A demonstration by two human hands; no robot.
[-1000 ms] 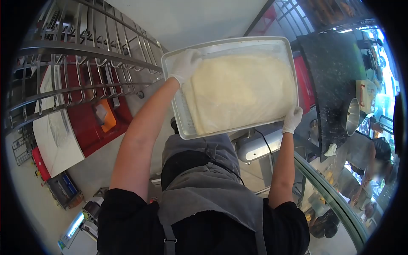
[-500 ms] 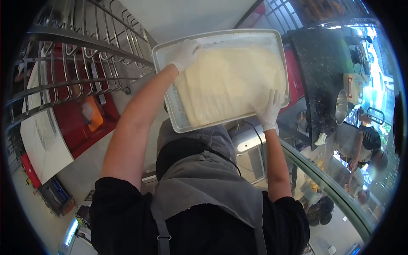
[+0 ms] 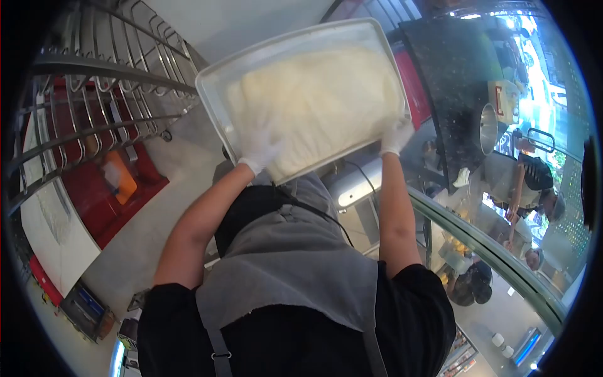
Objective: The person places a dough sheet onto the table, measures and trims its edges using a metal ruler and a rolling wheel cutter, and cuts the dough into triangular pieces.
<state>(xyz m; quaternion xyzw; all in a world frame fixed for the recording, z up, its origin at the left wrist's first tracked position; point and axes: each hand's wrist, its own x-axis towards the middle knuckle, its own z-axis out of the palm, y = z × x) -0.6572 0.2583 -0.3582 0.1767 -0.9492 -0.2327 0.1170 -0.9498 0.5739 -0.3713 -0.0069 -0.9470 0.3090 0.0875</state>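
Note:
A broad sheet of pale dough (image 3: 326, 94) lies in a shallow metal baking tray (image 3: 210, 103) in front of my grey apron. My left hand (image 3: 262, 147), in a whitish translucent glove, is over the near left part of the dough; it is smeared by motion, but its fingers look stretched out. At the near right corner of the tray, my gloved right hand (image 3: 397, 136) is closed over the rim. Its fingertips are hidden, and I cannot tell whether it also touches the dough.
On the left stands a metal rack (image 3: 119, 81) with red and orange items beyond it. A dark worktop (image 3: 449, 94) with a metal bowl (image 3: 488, 129) is at right. A glass edge (image 3: 490, 242) runs along the lower right; another person (image 3: 534, 182) is beyond it.
My left hand has come from the tray's far left down to its near left. My right hand has gone from flat on the dough to closed at the corner. The tray appears tilted and shifted left.

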